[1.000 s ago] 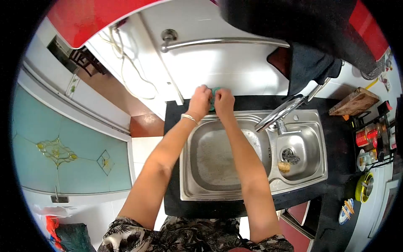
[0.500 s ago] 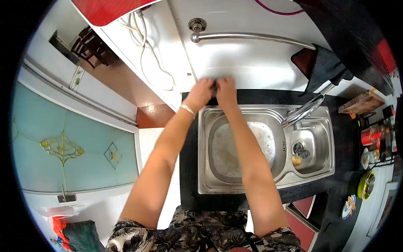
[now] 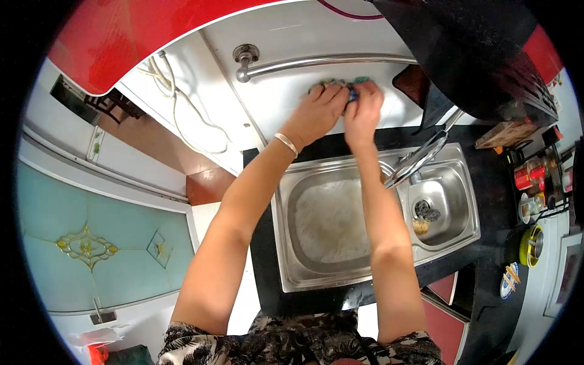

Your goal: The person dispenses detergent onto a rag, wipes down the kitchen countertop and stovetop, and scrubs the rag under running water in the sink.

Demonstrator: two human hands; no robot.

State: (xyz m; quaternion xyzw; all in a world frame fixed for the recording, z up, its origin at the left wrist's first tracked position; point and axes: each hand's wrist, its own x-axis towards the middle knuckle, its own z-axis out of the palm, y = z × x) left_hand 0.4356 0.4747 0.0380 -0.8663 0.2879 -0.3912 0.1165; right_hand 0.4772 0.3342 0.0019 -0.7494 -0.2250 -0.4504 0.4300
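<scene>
Both hands are together against the white wall, just below the metal rail. My left hand, with a bracelet at the wrist, has its fingers bent over a crumpled multicoloured cloth. My right hand is closed on the cloth's right part, where a green bit shows above the fingers. Much of the cloth is hidden under the hands. Beneath my forearms lies the large steel sink basin, with cloudy, foamy water in it.
The faucet leans over the sink divider. A dark scrubber and a yellowish sponge lie in the small basin. A dark cloth hangs at the rail's right end. Farther right are a cutting board, a spice rack and a plate.
Both hands have moved up and right, from the counter's back edge onto the wall under the rail. More of the cloth now shows. The camera view has shifted too.
</scene>
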